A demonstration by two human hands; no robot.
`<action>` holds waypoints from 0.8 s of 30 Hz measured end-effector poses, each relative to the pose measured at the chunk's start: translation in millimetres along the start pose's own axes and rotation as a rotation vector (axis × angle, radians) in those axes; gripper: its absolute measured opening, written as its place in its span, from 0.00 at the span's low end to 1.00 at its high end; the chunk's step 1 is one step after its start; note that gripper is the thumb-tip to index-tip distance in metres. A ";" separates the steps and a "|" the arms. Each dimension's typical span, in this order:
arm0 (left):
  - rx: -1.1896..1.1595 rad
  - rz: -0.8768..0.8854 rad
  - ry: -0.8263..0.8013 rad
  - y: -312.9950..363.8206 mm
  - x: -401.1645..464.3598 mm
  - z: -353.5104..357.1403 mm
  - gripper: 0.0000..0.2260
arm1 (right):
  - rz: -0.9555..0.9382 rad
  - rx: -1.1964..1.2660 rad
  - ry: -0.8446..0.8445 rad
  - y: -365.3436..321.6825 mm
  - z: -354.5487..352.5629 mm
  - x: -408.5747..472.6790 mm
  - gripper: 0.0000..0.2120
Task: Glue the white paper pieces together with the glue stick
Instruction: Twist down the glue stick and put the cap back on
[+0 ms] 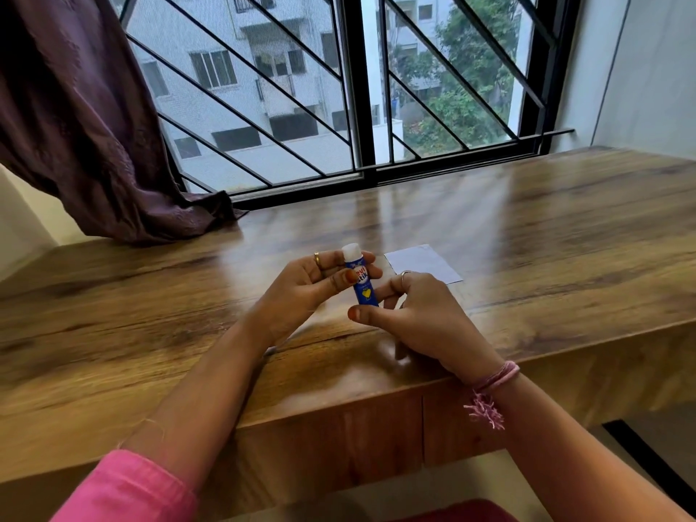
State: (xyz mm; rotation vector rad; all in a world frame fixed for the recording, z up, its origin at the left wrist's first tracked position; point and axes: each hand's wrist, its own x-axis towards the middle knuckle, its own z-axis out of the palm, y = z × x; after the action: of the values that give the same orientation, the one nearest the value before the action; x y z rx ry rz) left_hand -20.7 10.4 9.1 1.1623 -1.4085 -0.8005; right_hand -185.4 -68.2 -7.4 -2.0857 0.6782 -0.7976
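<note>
A blue glue stick (362, 282) stands upright above the wooden table (150, 295), its white tip pointing up. My left hand (312, 286) grips its upper body with thumb and fingers. My right hand (418, 314) holds the stick's lower end, thumb below the base and fingers behind it. White paper (425, 262) lies flat on the table just beyond my right hand; I cannot tell whether it is one piece or more. No cap shows on the stick.
A dark purple curtain (94, 145) hangs at the back left and drapes onto the table. A barred window (357, 107) runs along the far edge. The table's front edge (339, 405) lies under my forearms, and a wall (640, 69) stands at the right.
</note>
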 end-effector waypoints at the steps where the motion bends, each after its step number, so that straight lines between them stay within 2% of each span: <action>1: 0.001 0.003 0.000 -0.1 0.2 -0.1 0.13 | 0.001 -0.006 0.002 0.2 0.2 0.3 0.11; 6: 0.001 0.004 0.007 -2.0 0.4 -1.2 0.13 | -0.008 -0.065 0.022 1.6 1.8 1.7 0.13; 11: -0.054 0.004 0.023 -1.6 0.9 -4.3 0.14 | -0.028 0.144 -0.016 0.8 2.6 1.4 0.10; 14: 0.031 0.022 0.008 -5.6 2.1 -6.2 0.17 | -0.017 0.223 0.001 1.2 1.9 0.5 0.10; 16: 0.065 0.052 0.084 -3.1 3.2 -10.9 0.20 | -0.002 0.200 0.032 1.8 1.6 0.7 0.10; 18: -0.079 0.095 0.248 4.0 3.9 -20.1 0.21 | 0.011 0.159 0.059 1.3 1.9 1.1 0.11; 20: -0.187 0.129 0.453 8.4 3.8 -30.2 0.17 | 0.019 0.136 0.067 0.9 2.4 1.3 0.12; 22: 0.023 0.041 0.620 6.8 3.9 -36.1 0.10 | 0.031 0.113 0.058 0.8 2.2 1.4 0.13; 24: 0.329 -0.146 0.579 2.0 3.0 -38.4 0.10 | 0.038 0.100 0.045 0.7 1.9 1.3 0.14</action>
State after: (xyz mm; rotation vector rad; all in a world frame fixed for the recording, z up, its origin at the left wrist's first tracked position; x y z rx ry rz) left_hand 16.5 13.2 18.9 1.6081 -0.9935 -0.2855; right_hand -183.4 -68.5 -8.5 -1.9646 0.6864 -0.8427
